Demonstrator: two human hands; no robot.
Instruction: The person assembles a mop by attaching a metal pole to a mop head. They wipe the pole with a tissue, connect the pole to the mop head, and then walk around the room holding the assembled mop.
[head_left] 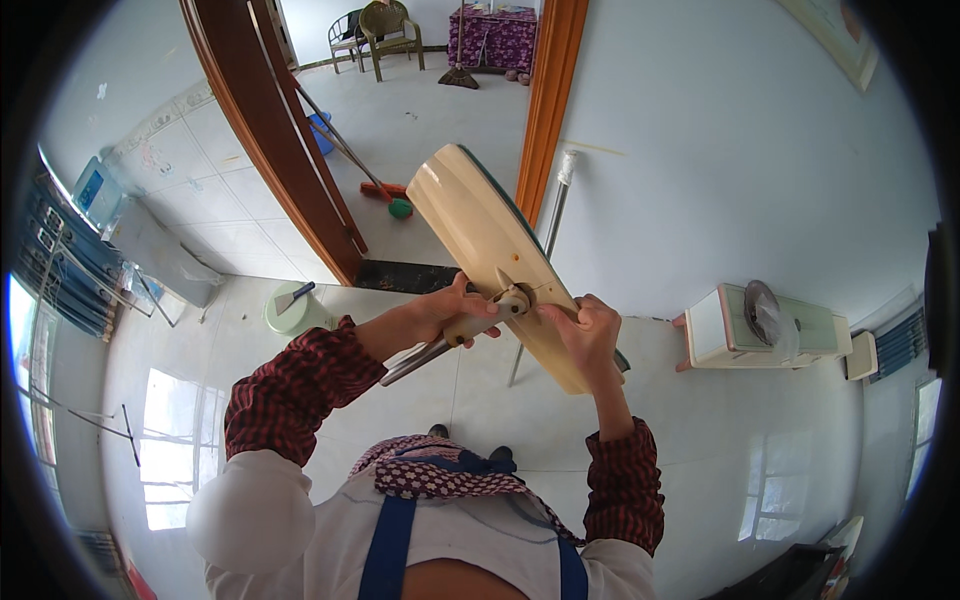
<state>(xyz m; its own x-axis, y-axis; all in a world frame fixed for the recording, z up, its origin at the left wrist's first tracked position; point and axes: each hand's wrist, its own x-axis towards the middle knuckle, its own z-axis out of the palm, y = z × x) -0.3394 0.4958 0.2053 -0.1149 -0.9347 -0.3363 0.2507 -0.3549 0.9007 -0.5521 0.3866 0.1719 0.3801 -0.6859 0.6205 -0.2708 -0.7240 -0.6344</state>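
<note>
In front of me I hold up a flat mop (470,215) with a long cream plastic head, tilted from upper left to lower right, with a dark green edge along its far side. My left hand (450,310) is closed round the handle socket where it meets the swivel joint (513,300) in the middle of the head. A metal tube (415,362) extends from below that hand toward the lower left. My right hand (588,335) grips the lower right part of the head, its thumb on the cream face near the joint.
A metal pole (556,205) leans on the wall behind the mop. To the left, a scraper (295,296) lies on a pale green bucket (290,318). A low cabinet (790,325) stands at right. Beyond the wooden door frame (555,90) are a broom (458,76) and chairs (390,35).
</note>
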